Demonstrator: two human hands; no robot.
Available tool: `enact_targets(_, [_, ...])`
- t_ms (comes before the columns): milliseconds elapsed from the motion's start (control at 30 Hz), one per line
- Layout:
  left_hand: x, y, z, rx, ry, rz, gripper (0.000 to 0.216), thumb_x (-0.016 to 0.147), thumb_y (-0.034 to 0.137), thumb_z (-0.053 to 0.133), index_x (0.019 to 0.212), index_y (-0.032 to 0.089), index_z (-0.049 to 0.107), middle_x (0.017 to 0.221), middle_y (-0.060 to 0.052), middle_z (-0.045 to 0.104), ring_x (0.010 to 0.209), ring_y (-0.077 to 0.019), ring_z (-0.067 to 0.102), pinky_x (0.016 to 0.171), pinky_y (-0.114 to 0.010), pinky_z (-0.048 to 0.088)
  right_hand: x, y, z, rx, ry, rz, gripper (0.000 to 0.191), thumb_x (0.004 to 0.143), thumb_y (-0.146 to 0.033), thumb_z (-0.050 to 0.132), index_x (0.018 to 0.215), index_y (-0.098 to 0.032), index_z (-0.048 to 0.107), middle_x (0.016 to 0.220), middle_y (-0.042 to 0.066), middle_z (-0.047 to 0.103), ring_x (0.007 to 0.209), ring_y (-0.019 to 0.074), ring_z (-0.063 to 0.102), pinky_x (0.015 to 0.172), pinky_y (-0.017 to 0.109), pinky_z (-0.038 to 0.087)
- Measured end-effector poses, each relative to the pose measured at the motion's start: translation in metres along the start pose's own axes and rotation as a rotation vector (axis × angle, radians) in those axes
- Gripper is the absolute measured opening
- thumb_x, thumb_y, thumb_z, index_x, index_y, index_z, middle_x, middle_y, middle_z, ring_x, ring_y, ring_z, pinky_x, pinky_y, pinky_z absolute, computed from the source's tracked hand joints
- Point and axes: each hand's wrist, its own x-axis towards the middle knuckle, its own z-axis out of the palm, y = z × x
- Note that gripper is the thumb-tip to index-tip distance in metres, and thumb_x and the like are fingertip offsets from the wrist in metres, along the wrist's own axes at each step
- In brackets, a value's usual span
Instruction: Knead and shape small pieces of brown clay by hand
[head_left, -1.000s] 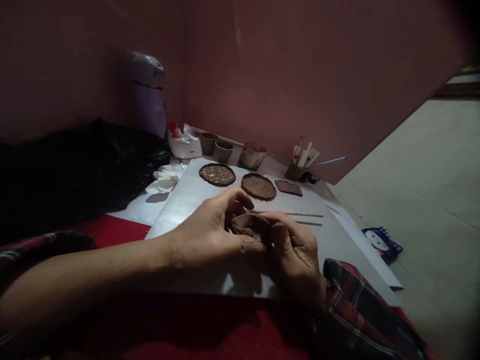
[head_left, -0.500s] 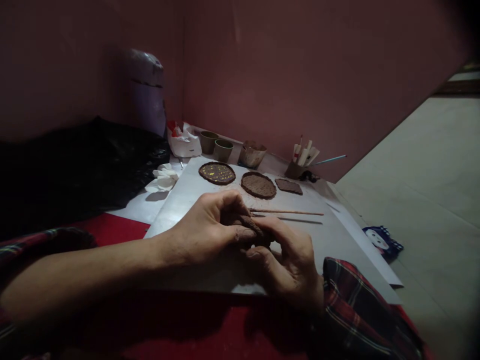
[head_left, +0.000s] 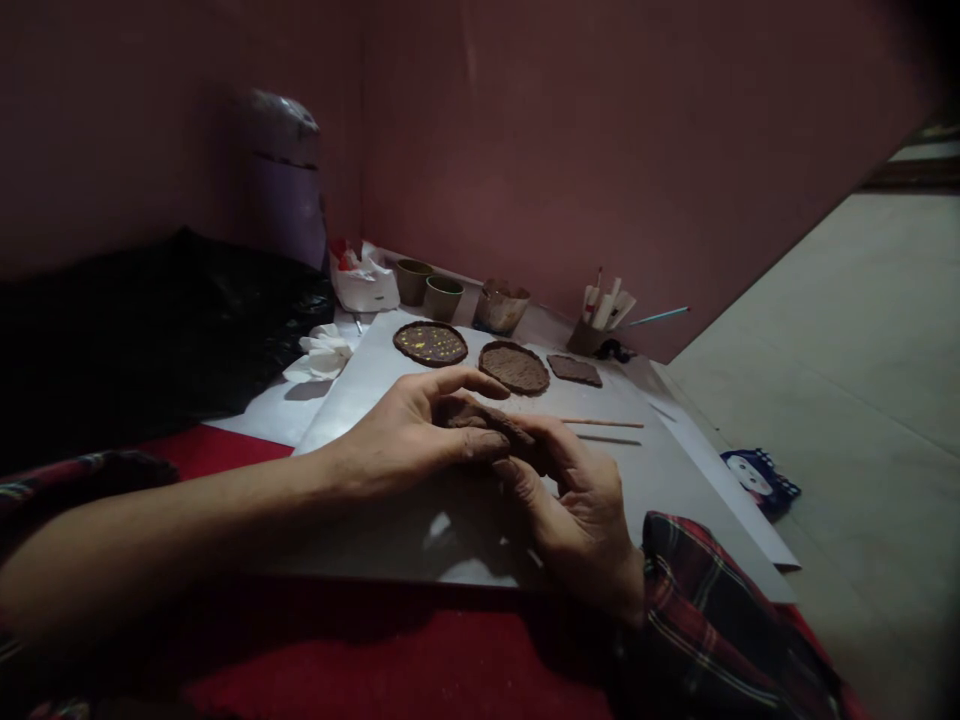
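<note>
Evidently, the work in hand was shaping done in the air. A brown clay-like piece (head_left: 487, 420) was held above the white board (head_left: 341, 412), apparently clear of its surface, between the near edge and the row of finished-looking shapes. The left hand (head_left: 420, 425) gripped it, thumb on the near side, fingers curled over the far side. The right hand (head_left: 574, 505) pinched its right end between thumb and forefinger; the other fingertips could not be made out.

Along the board's far edge, from its far left corner rightward, lay a yellow-dotted disc (head_left: 430, 343), a plain round disc (head_left: 514, 368) and a small four-sided slab (head_left: 574, 370), none touching the hands. A thin stick (head_left: 604, 424) lay between them and the right hand, its left end hidden.

In this inspector's judgement, good practice called for a light, steady hold from the left hand and short, even pinches from the right, turning the piece a little between presses. Hard squeezing would probably thin or crack the rim. Working over the board, inside its near edge, was judged sound, since crumbs would fall there.
</note>
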Motion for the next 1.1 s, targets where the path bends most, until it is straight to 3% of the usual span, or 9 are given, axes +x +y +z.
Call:
enact_targets(167, [0.0007,-0.002,-0.0028,-0.117,-0.066,-0.026,0.044,0.075,0.021,0.071,0.114,0.015,0.053,0.085,-0.003,0.069,0.075,-0.0152,0.065,0.072,-0.028,0.05,0.0013,-0.0006,-0.0003,-0.001,0.088,0.019,0.019,0.089,-0.022,0.055,0.106,-0.023,0.062,0.098,0.002,0.07,0.087,0.0185,0.066,0.076,0.029,0.051])
enact_targets(300, [-0.0005,0.0013,0.0001,-0.091,-0.045,-0.022,0.024,0.081,0.018,0.065,0.104,0.013,0.06,0.09,-0.005,0.067,0.076,-0.013,0.062,0.071,-0.024,0.049,-0.0002,-0.0006,-0.0006,0.078,0.088,0.066,0.022,0.09,-0.029,0.054,0.11,-0.023,0.06,0.097,0.004,0.069,0.083,0.0183,0.065,0.072,0.029,0.051])
enact_targets(467, [-0.0001,0.001,-0.0011,-0.086,-0.043,-0.022,0.016,0.086,0.023,0.058,0.099,0.012,0.062,0.086,-0.006,0.067,0.069,-0.0121,0.061,0.064,-0.022,0.047,-0.0002,-0.0018,-0.0015,0.231,0.081,0.16,0.026,0.096,-0.038,0.04,0.108,-0.026,0.06,0.074,0.0,0.062,0.056,0.0125,0.055,0.051,0.025,0.047])
enact_targets(567, [0.0004,-0.0004,-0.0021,-0.116,-0.057,-0.022,0.015,0.086,0.023,0.059,0.096,0.012,0.061,0.082,-0.005,0.066,0.066,-0.0106,0.06,0.06,-0.02,0.047,0.0017,-0.0025,-0.0022,0.25,0.086,0.165,0.019,0.093,-0.035,0.049,0.098,-0.025,0.065,0.073,0.0,0.061,0.056,0.0107,0.053,0.049,0.022,0.045])
enact_targets(767, [-0.0013,0.0008,-0.0002,-0.226,-0.088,-0.082,0.013,0.086,0.021,0.059,0.095,0.012,0.059,0.082,-0.004,0.065,0.059,-0.0104,0.059,0.048,-0.019,0.049,0.0025,-0.0027,-0.0024,0.419,0.07,0.277,0.021,0.089,-0.04,0.053,0.098,-0.023,0.062,0.072,0.0,0.06,0.048,0.0092,0.053,0.04,0.02,0.044])
enact_targets(933, [-0.0022,0.0008,0.0008,-0.202,-0.083,-0.048,0.01,0.086,0.019,0.059,0.093,0.013,0.06,0.077,-0.002,0.066,0.058,-0.009,0.059,0.052,-0.018,0.048,0.0048,-0.0041,-0.0011,0.512,0.034,0.313,0.026,0.082,-0.044,0.063,0.094,-0.023,0.057,0.071,-0.003,0.057,0.039,0.0062,0.05,0.029,0.016,0.038])
enact_targets(1100, [-0.0037,0.0011,0.005,-0.113,-0.025,-0.015,0.008,0.084,0.013,0.058,0.09,0.012,0.062,0.071,0.0,0.062,0.061,-0.0089,0.057,0.057,-0.017,0.046,0.0043,-0.0035,0.0019,0.472,-0.003,0.273,0.021,0.082,-0.038,0.065,0.094,-0.024,0.056,0.073,-0.003,0.06,0.043,0.0062,0.051,0.036,0.017,0.044])
